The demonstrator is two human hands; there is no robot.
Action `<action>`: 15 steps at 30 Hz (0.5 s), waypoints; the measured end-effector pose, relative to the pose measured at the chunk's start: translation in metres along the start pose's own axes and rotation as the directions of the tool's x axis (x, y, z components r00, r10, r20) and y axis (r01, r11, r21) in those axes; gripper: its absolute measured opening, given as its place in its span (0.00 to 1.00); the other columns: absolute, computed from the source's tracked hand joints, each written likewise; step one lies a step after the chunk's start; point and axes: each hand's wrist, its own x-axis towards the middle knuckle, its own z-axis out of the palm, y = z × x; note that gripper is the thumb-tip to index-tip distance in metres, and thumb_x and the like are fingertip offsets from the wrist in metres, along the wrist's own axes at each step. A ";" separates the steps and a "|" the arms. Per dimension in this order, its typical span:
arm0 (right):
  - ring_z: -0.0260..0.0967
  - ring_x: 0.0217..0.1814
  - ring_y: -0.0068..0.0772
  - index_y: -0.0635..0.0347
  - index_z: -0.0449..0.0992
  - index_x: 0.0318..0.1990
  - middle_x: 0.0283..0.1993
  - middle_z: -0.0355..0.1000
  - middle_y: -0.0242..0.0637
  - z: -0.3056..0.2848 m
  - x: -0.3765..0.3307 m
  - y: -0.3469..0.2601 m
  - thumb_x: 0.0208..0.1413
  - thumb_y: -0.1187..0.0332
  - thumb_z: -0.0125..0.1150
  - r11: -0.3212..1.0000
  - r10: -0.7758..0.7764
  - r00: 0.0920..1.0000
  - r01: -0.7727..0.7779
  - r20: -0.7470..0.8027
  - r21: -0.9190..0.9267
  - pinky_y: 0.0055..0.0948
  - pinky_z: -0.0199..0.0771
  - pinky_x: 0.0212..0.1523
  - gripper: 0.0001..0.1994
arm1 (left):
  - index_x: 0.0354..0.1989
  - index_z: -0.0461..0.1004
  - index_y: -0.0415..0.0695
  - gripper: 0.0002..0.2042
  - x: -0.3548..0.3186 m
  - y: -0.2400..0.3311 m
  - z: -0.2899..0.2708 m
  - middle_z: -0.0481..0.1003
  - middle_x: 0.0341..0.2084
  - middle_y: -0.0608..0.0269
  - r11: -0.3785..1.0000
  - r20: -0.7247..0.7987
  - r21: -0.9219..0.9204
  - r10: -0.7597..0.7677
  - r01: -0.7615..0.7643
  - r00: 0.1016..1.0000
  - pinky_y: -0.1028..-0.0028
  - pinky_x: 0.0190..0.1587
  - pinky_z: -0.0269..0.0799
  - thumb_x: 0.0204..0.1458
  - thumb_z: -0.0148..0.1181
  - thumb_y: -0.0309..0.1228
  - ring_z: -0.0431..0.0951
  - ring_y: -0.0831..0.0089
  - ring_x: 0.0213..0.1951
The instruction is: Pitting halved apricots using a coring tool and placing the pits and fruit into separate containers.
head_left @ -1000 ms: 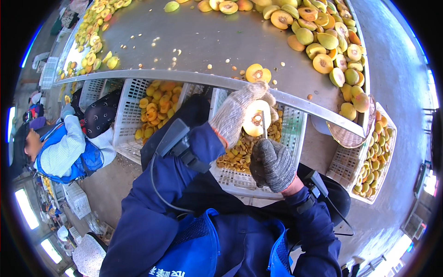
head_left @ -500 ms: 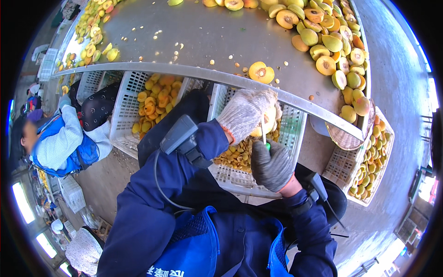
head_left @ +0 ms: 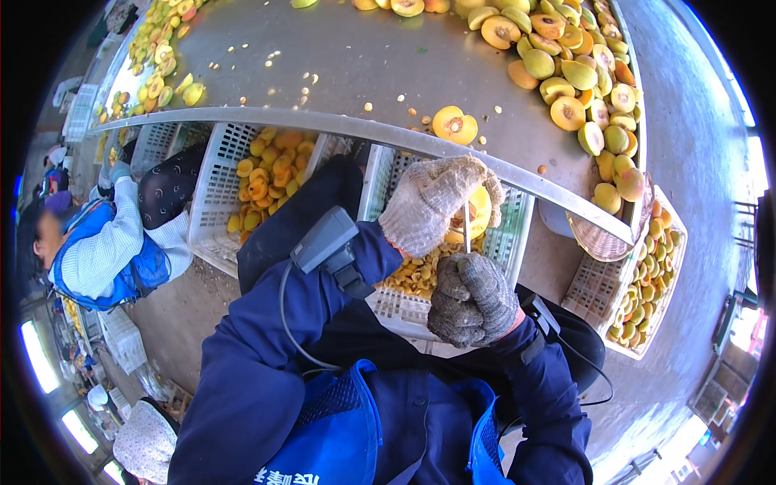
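In its pale knit glove, my left hand (head_left: 432,206) is closed around a yellow peach half (head_left: 480,208), above a white crate at my knees. Just below, my right hand (head_left: 473,305), in a dark grey glove, is a fist gripping a narrow-bladed knife (head_left: 466,229). Its thin metal blade points up and lies against the peach half; the glove hides the handle. Beneath both hands, the white crate (head_left: 517,249) contains small peach pieces (head_left: 422,275). Another peach half (head_left: 455,126) lies cut side up near the edge of the metal table.
The metal table (head_left: 339,69) spans the far side, its raised edge close beyond my hands. Peach halves (head_left: 566,73) are heaped at its right. Crates of peaches stand left (head_left: 202,194) and right (head_left: 594,291), near a wicker basket (head_left: 602,242). A co-worker (head_left: 113,234) sits at left.
My right hand has turned and moved slightly down, now covering the knife's green handle. My left hand has rotated, showing more of the peach half.
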 end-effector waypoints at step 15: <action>0.70 0.26 0.36 0.59 0.72 0.38 0.25 0.70 0.37 -0.036 0.010 0.040 0.61 0.67 0.58 -0.354 -0.620 0.648 0.273 0.443 -0.894 0.35 0.68 0.28 0.06 | 0.44 0.74 0.36 0.14 -0.007 -0.031 -0.014 0.79 0.34 0.53 0.670 -0.038 -0.634 -0.526 0.387 0.849 0.69 0.39 0.78 0.61 0.53 0.37 0.80 0.63 0.34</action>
